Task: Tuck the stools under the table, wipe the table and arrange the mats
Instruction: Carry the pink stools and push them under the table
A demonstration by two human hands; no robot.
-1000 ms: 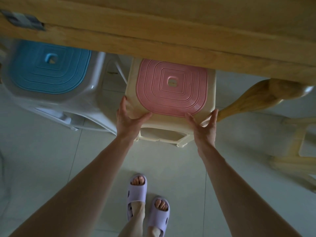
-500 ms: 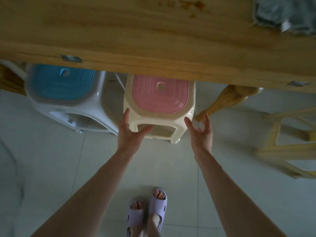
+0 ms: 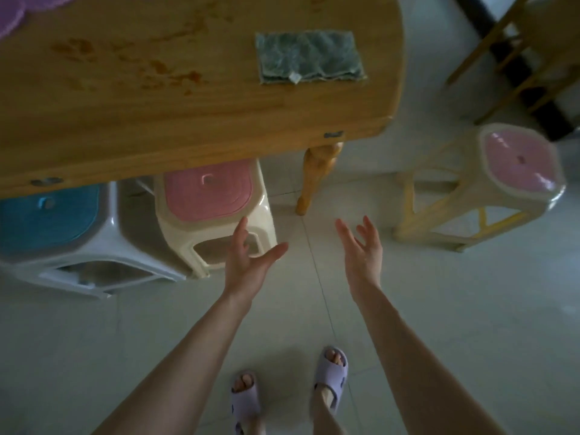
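Observation:
A cream stool with a pink seat (image 3: 208, 196) stands partly under the wooden table (image 3: 157, 120), beside a white stool with a blue seat (image 3: 47, 221) on its left. My left hand (image 3: 248, 259) hovers open just in front of the pink stool, not touching it. My right hand (image 3: 361, 246) is open over the bare floor, near the table leg (image 3: 317, 174). A second pink-seated stool (image 3: 518, 171) stands out in the open at the right. On the stained tabletop lies a grey-green cloth (image 3: 309, 56). A purple mat (image 3: 12, 14) shows at the top left corner.
A wooden chair frame (image 3: 514, 54) stands at the far right behind the loose stool. My feet in lilac slippers (image 3: 329, 375) are on the pale tiled floor below the hands. A dark strip runs along the floor at the top right.
Both hands have let go of the pink stool and pulled back from it. The view has risen and swung right, bringing the tabletop, cloth and second pink stool into sight.

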